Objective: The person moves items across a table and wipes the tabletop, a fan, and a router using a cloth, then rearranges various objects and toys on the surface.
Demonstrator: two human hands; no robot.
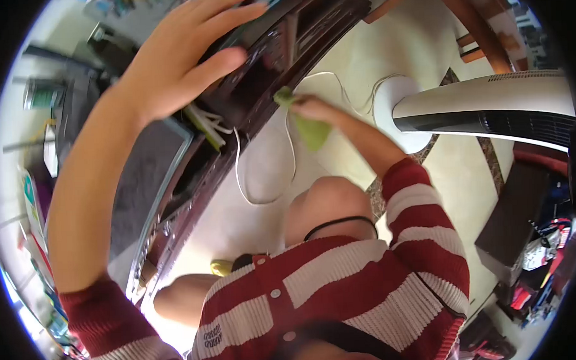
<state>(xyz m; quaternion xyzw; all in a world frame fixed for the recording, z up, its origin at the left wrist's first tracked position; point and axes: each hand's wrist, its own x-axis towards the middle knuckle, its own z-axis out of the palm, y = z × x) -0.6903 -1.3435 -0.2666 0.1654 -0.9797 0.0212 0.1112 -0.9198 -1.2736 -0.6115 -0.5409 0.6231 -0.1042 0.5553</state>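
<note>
My left hand (185,56) is raised over the dark wooden cabinet (253,86) at the upper left, its fingers apart and nothing held in it. Beside the cabinet's front edge, my right hand (311,109) grips a green cloth (313,133). Part of the cloth bunches up against the dark wood, and the rest hangs below the fingers. A white cable (293,155) loops down from the cabinet just under the cloth. Several pale cords (210,119) lie in an open compartment below my left hand.
A white and black tower fan (488,109) lies across the right of the view, its round base (393,100) near my right forearm. A dark box (514,213) and a pile of coloured items (550,253) are at the lower right. Wooden furniture legs (486,33) stand at the top right.
</note>
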